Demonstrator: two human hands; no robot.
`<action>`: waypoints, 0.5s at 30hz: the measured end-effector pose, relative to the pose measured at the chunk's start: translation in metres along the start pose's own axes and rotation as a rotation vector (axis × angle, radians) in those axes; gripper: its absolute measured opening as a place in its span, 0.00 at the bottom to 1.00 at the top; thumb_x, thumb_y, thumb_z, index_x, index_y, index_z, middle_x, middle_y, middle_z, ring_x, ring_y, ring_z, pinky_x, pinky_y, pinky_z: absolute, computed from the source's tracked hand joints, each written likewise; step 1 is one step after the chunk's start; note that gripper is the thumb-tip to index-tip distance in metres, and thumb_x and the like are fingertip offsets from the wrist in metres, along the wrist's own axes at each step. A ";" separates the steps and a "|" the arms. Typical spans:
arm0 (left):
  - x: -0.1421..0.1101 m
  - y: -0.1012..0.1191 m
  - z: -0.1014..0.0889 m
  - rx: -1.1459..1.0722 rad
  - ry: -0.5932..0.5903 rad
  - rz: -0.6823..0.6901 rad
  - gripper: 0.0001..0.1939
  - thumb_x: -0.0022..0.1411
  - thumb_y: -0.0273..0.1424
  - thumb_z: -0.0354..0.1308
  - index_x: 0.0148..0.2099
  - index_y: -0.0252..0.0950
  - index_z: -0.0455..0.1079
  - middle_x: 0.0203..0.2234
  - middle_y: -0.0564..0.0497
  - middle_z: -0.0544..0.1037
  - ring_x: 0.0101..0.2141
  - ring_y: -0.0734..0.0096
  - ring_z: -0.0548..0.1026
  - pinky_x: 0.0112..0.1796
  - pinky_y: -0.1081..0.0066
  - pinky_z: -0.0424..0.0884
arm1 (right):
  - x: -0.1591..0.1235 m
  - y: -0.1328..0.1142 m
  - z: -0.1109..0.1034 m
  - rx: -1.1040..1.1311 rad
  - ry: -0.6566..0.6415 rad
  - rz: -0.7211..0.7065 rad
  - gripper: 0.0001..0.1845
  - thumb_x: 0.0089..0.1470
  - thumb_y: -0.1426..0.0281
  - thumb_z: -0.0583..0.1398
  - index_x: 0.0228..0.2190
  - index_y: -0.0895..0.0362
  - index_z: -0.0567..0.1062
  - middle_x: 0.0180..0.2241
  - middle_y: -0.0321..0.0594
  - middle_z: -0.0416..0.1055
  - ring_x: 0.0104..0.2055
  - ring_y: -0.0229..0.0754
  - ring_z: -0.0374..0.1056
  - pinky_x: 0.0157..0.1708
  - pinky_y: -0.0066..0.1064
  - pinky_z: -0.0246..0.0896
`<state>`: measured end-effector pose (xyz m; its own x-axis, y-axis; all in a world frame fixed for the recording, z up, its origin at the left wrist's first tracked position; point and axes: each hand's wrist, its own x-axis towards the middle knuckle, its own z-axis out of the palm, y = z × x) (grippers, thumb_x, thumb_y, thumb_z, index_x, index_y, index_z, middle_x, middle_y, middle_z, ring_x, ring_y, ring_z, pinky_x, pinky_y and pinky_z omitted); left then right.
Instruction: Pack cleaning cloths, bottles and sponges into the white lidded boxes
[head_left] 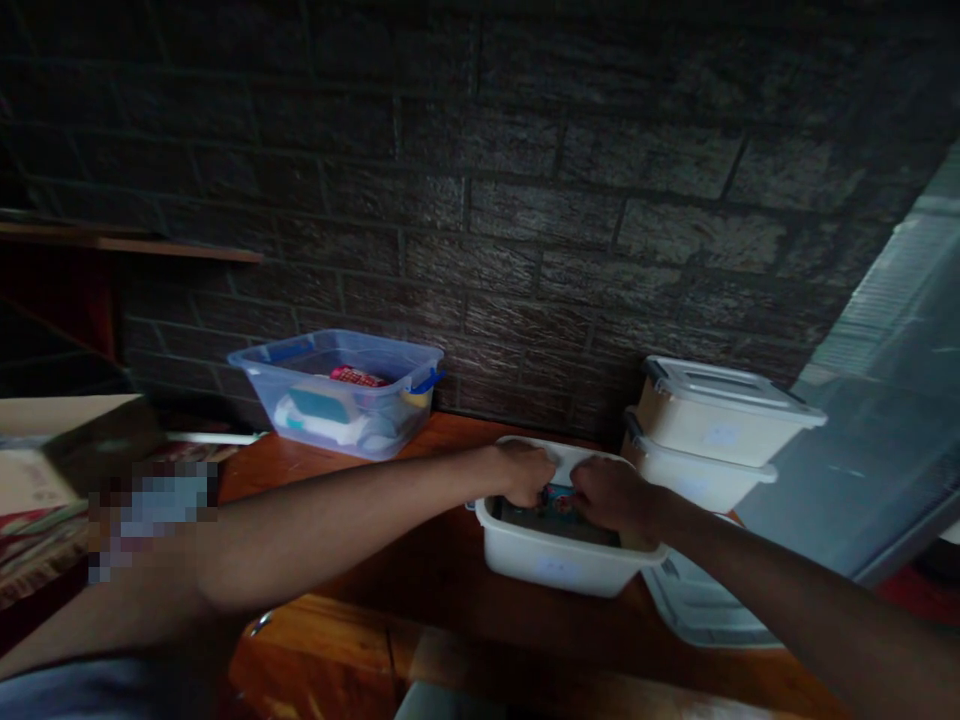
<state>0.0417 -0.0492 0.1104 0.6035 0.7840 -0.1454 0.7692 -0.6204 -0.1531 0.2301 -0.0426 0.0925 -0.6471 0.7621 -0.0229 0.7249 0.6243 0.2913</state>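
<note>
Impossible to read any lettering, whether on pale labels [559, 568] of white bin [510, 548] and stacked boxes [675, 412] or on red packet [358, 377].

Dim Room, Soft Picture

The light is low and cool, and the brick wall [480, 250] sinks into near-black to the far left of the hands. A faint sheen catches the bricks above the left hand [529, 472] and right hand [609, 492]. The pale panel [877, 340] beyond the right hand is brighter, though hazy. Below the hands, the wooden tabletop [420, 570] carries dull reflections, while the white tub's [562, 560] interior lies in shadow. Fine detail is smeared around the fingers. Coarse pixel blocks cover a patch left of the hands; wide-angle stretching pulls at the outer edges.
</note>
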 end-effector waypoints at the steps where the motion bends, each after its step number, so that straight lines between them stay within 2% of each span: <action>1: -0.002 -0.002 -0.003 -0.007 0.017 0.010 0.14 0.58 0.35 0.64 0.43 0.30 0.80 0.37 0.35 0.84 0.37 0.51 0.83 0.32 0.65 0.76 | 0.001 0.001 -0.005 0.006 -0.002 0.000 0.19 0.63 0.61 0.57 0.41 0.61 0.82 0.43 0.57 0.80 0.46 0.55 0.78 0.43 0.37 0.69; 4: -0.010 -0.013 -0.016 -0.035 0.076 0.043 0.15 0.60 0.38 0.62 0.42 0.31 0.80 0.35 0.38 0.84 0.35 0.53 0.83 0.30 0.67 0.73 | 0.007 0.004 -0.024 0.019 0.007 0.016 0.18 0.64 0.63 0.56 0.40 0.61 0.82 0.40 0.56 0.81 0.44 0.55 0.78 0.41 0.38 0.69; 8: -0.026 -0.036 -0.044 -0.067 0.191 0.048 0.12 0.64 0.37 0.58 0.40 0.35 0.79 0.34 0.43 0.84 0.36 0.58 0.82 0.31 0.69 0.69 | 0.020 0.004 -0.061 0.032 0.069 0.026 0.19 0.65 0.63 0.54 0.40 0.59 0.83 0.41 0.55 0.81 0.44 0.56 0.78 0.41 0.39 0.69; 12: -0.050 -0.063 -0.071 -0.082 0.300 0.018 0.11 0.66 0.37 0.56 0.39 0.36 0.77 0.32 0.48 0.82 0.33 0.65 0.79 0.30 0.71 0.65 | 0.037 -0.002 -0.098 0.043 0.149 0.025 0.21 0.66 0.61 0.53 0.40 0.60 0.82 0.41 0.56 0.81 0.44 0.56 0.78 0.41 0.40 0.69; 15: -0.070 -0.083 -0.080 -0.106 0.347 -0.021 0.11 0.66 0.38 0.56 0.37 0.37 0.75 0.28 0.51 0.80 0.29 0.68 0.76 0.29 0.72 0.62 | 0.050 -0.008 -0.120 0.054 0.198 0.007 0.21 0.66 0.61 0.53 0.41 0.60 0.82 0.43 0.55 0.81 0.46 0.54 0.77 0.43 0.38 0.68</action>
<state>-0.0475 -0.0517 0.2116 0.6086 0.7678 0.2002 0.7888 -0.6128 -0.0477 0.1637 -0.0305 0.2034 -0.6721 0.7209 0.1688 0.7375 0.6317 0.2388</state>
